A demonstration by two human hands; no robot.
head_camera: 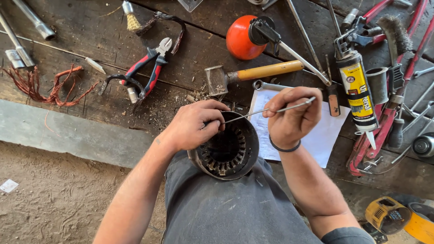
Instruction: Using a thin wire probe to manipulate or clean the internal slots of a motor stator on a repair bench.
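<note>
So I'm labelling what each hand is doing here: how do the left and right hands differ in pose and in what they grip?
The left hand lies curled over the rim of the slotted metal cylinder, while the right hand is raised above the white paper. The left hand meets the thin metal rod at its tip, and the right hand pinches its far end. Only the right wrist wears a dark band. Both hold the same rod.

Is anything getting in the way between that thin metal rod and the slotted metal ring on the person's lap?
Nothing visible does. The right hand holds the thin rod, which runs straight across to the slotted metal ring, meeting its rim beside the left hand that grips the ring. The hammer and paper lie behind, apart.
</note>
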